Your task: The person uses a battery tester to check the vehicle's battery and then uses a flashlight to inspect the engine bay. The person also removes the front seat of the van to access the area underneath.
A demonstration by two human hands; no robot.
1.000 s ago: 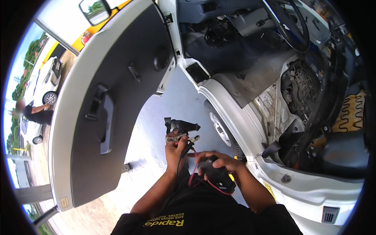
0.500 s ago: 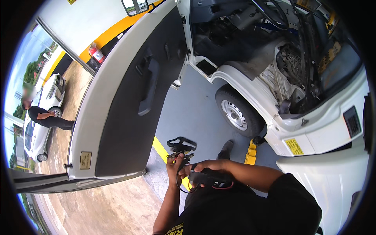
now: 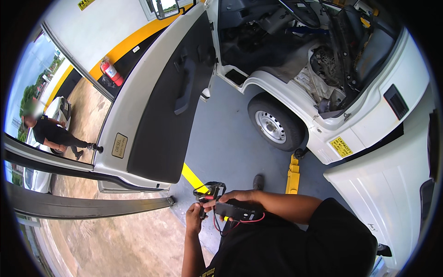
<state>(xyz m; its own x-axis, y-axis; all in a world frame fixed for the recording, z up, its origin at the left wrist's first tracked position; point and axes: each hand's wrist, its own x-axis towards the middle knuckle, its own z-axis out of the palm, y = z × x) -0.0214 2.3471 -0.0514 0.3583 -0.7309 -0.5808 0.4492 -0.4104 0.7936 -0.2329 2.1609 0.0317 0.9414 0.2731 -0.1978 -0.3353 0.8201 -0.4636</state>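
Note:
My right hand (image 3: 241, 196) is wrapped over a black box-shaped handheld device (image 3: 240, 211) with red and black cables. The red cable (image 3: 253, 221) loops out of the device's near end. Beside it, my left hand (image 3: 194, 219) is closed, pinching a dark cable end next to the device's far left end. Just beyond the fingers, a bundle of black cables (image 3: 217, 185) with a bit of red sticks up; its exact parts are too small to tell. Both hands are close together in front of my body.
A white van's open door (image 3: 159, 106) stands ahead on the left. Its cab, with the engine bay (image 3: 325, 69) uncovered, and front wheel (image 3: 271, 127) are on the right. A yellow lift arm (image 3: 292, 175) lies by the wheel. A person (image 3: 50, 131) walks outside, near a fire extinguisher (image 3: 110, 71).
The view has shifted, and the van and door sit differently in it. My left hand has dropped lower along the cable bundle. More red cable shows. The person outside has changed from standing to striding.

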